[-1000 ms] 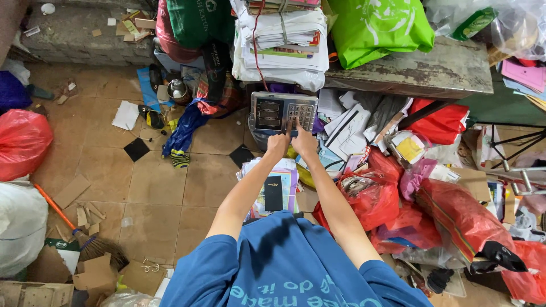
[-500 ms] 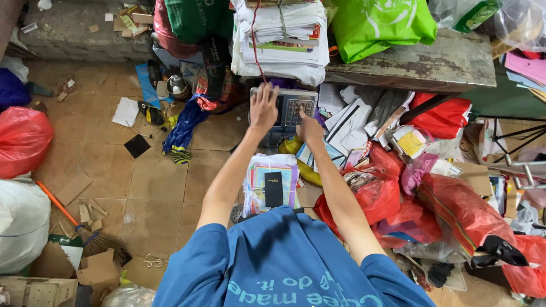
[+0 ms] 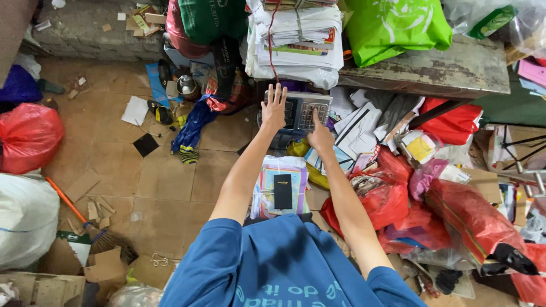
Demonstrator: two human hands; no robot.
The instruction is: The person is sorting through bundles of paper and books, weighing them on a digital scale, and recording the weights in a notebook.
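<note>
Currently both hands reach to 12 o'clock: left hand [image 3: 274,108], fingers spread, lies flat on the electronic scale [image 3: 298,111], apparently steadying it; right hand [image 3: 320,135], loosely curled, empty, presses its keypad [image 3: 311,115]. Notebook stack [image 3: 281,186] below.

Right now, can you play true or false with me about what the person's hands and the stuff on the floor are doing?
1. The left hand is spread flat with open fingers on the top of the grey scale. True.
2. The right hand is holding the broom. False: the broom lies far off on the floor by itself; the right hand is at the scale's keypad.
3. A tied stack of papers sits just above the scale. True.
4. The bright green bag lies on the floor beside the broom. False: it sits up on the worn table.
5. A bundle of books with a dark cover on top lies between the person's arms. True.
</note>
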